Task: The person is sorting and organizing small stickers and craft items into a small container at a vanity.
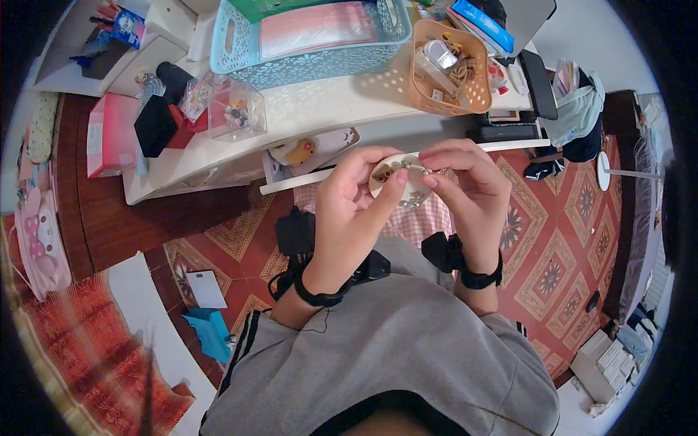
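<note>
Above the open desk drawer (pixel 381 131), my two hands meet at a small round cream-coloured disc (pixel 415 185). Shiny bead-like or stud-like pieces of jewellery sit in rows on its face, too small to name surely. My left hand (pixel 357 191) grips the disc from the left, its thumb lying across the face. At the right rim, my right hand (pixel 471 182) has thumb and forefinger pinched around the edge, near a shiny piece. Whether those fingertips hold that piece or only the disc is hidden. Both wrists wear black straps with small black devices.
On the white desk (pixel 327 101) stand a blue plastic basket (pixel 311 71), an orange basket (pixel 450 103) of small items, and a clear box (pixel 237 114) of trinkets. A pink box (pixel 112 136) stands near its left end. Inside the drawer lies a tray with a cartoon figure (pixel 300 151).
</note>
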A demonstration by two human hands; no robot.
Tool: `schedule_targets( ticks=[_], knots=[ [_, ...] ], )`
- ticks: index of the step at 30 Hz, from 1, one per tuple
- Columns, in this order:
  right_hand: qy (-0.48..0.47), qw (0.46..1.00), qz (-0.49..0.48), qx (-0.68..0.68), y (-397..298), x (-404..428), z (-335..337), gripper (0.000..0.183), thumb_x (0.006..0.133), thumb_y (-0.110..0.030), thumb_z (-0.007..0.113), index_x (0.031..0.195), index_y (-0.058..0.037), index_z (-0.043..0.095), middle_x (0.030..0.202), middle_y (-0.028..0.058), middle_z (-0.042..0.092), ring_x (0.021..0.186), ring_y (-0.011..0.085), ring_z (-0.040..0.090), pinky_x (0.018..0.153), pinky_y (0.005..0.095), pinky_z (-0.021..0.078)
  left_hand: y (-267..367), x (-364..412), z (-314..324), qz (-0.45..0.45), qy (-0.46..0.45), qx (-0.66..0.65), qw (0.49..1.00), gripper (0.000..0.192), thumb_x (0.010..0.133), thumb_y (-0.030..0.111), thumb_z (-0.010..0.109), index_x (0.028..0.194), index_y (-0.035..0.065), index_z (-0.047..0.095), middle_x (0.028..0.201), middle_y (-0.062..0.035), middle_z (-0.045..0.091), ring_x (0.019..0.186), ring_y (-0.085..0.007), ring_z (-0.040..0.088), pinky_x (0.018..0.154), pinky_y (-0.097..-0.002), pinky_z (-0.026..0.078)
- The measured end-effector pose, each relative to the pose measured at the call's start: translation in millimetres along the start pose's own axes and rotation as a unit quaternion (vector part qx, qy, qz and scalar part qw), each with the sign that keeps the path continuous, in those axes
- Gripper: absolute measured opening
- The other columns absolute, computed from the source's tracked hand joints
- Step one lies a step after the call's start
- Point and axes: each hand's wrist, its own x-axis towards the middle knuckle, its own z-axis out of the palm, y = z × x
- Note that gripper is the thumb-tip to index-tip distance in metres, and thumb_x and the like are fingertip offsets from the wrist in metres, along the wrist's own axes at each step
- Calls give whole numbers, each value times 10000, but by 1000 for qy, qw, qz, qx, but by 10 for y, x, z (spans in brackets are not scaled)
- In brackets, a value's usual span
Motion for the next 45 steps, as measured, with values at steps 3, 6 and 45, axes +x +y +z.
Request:
schedule_targets(
  ticks=[3, 6, 45],
  knots=[
    [-3, 1000, 1, -6, 11, 1, -6, 141, 702, -18, 703, 841, -19, 679, 899, 95, 649, 847, 186, 607, 738, 272, 463, -17, -2, 1, 8, -1, 2, 1000, 219, 882, 43, 559, 1070, -55, 505, 990, -84, 595, 902, -90, 561, 775, -210, 457],
    [-15, 1000, 6, -8, 13, 2, -7, 148, 704, -19, 702, 851, -24, 682, 900, 96, 650, 849, 184, 607, 737, 272, 465, -16, -2, -2, 14, 0, 4, 1000, 216, 880, 39, 559, 1068, -55, 506, 990, -84, 595, 901, -90, 560, 774, -209, 456],
    [-41, 997, 67, 16, -48, 3, -37, 142, 705, -26, 700, 847, -16, 694, 928, 103, 664, 845, 182, 625, 728, 272, 477, -31, 23, -12, 5, -17, -32, 999, 240, 843, 43, 616, 1043, -53, 524, 977, -65, 581, 901, -74, 540, 783, -202, 441]
  ],
)
